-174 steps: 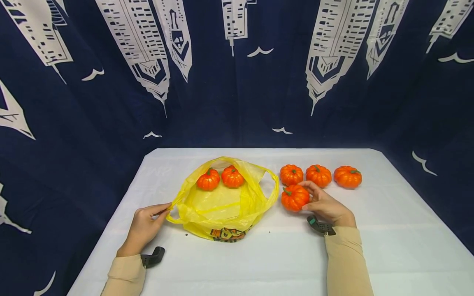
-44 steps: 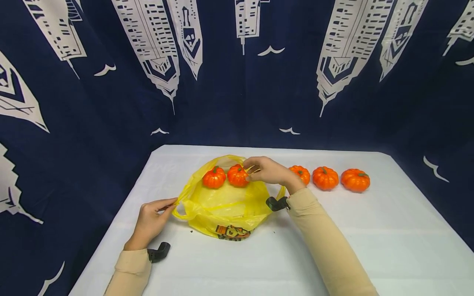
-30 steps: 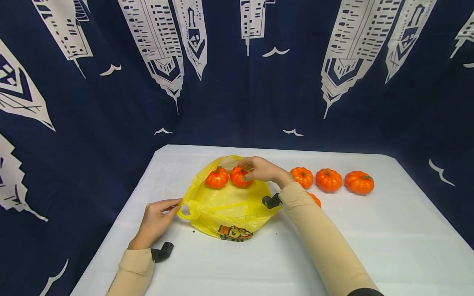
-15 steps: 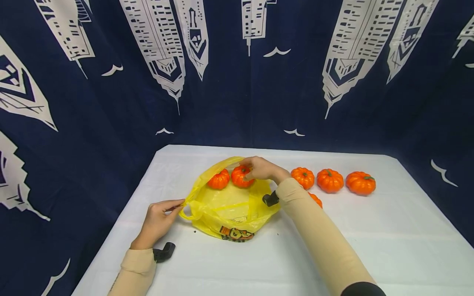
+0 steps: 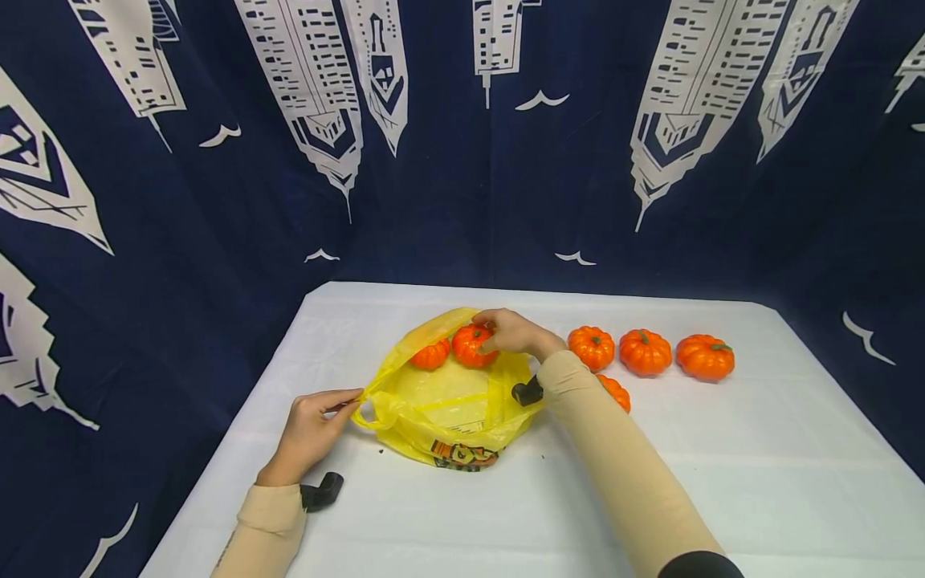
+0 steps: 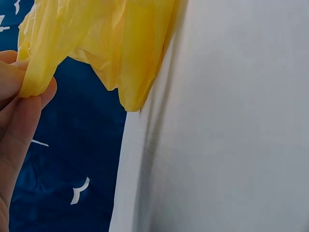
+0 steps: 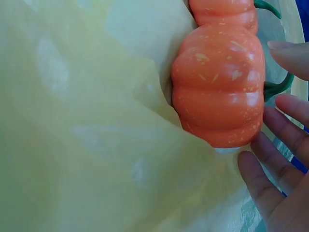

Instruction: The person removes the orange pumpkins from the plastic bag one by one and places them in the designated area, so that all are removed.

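A yellow plastic bag [image 5: 441, 392] lies on the table with its mouth spread wide. My left hand [image 5: 315, 429] pinches the edge by its left handle between thumb and fingertips; the left wrist view shows the pinched yellow film [image 6: 41, 67]. Inside the bag, two small orange pumpkins sit side by side at the far end. My right hand [image 5: 509, 331] reaches over the far right rim to the right-hand pumpkin [image 5: 470, 347]. In the right wrist view its fingers spread loosely along that pumpkin [image 7: 217, 87], fingertips at its side, thumb near the green stem. The bag's rim partly covers the left-hand pumpkin [image 5: 431, 355].
Three more pumpkins stand in a row on the right, the nearest [image 5: 591, 348] close to my right sleeve. Another pumpkin [image 5: 616, 393] is partly hidden behind my right forearm. A navy printed cloth [image 5: 462, 201] hangs behind the white table [image 5: 759, 449].
My right hand has let go of a pumpkin on the table beside the bag and moved left to the pumpkin inside. The bag's left rim has slid farther over the left-hand pumpkin.
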Demonstrator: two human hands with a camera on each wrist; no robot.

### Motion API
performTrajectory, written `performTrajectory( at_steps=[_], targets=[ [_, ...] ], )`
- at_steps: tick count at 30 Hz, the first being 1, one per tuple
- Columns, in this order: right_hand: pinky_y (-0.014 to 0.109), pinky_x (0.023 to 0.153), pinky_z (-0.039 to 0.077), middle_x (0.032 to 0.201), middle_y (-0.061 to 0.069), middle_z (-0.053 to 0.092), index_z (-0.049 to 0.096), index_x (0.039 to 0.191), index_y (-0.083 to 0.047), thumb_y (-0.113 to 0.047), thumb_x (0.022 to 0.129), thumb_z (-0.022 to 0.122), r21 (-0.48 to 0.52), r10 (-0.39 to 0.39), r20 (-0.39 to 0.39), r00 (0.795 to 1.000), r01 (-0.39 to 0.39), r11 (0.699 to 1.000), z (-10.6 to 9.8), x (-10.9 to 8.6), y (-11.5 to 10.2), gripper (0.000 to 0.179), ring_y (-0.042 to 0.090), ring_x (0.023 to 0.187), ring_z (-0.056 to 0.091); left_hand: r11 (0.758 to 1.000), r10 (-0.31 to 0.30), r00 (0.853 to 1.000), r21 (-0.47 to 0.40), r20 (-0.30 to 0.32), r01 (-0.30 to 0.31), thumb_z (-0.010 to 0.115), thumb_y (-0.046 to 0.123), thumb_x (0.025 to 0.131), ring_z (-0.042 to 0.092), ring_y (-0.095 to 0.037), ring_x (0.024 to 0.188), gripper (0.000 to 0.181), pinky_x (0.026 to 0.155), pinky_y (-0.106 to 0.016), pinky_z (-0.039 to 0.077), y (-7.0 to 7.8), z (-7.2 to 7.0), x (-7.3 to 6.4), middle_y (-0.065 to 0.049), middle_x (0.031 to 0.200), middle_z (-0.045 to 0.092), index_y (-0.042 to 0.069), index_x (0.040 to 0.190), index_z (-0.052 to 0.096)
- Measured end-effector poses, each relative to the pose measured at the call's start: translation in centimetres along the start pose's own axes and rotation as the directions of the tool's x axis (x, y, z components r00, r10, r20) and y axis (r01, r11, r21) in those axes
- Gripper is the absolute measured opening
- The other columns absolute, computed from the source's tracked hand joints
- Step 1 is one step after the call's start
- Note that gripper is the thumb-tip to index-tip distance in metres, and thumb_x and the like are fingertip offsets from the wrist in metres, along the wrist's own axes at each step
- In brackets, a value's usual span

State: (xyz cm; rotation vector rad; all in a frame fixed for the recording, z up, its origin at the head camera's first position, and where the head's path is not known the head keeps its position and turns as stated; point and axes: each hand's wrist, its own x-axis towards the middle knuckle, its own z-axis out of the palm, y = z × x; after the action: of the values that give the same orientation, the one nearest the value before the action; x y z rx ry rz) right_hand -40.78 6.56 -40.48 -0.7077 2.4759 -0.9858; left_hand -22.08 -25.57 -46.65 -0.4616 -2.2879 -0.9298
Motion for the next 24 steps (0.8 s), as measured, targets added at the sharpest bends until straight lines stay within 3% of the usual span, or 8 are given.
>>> performTrajectory(
  at_steps=[24],
  targets=[
    [0.045,0.115,0.042,0.145,0.019,0.045,0.056,0.136,-0.001,-0.002,0.082,0.077,-0.008,-0.042,-0.020,0.999,0.042,0.999,1.5,-0.4,0.6,0.058,0.036,0.128,0.049,1.000,-0.022,1.000,-0.008,0.010,0.022,0.081,-0.010,0.074,0.074,-0.018,0.079,0.027,0.072,-0.004,0.053,0.1,0.1,0.0,-0.011,0.093,0.079,0.001,0.099,0.079]
  ],
)
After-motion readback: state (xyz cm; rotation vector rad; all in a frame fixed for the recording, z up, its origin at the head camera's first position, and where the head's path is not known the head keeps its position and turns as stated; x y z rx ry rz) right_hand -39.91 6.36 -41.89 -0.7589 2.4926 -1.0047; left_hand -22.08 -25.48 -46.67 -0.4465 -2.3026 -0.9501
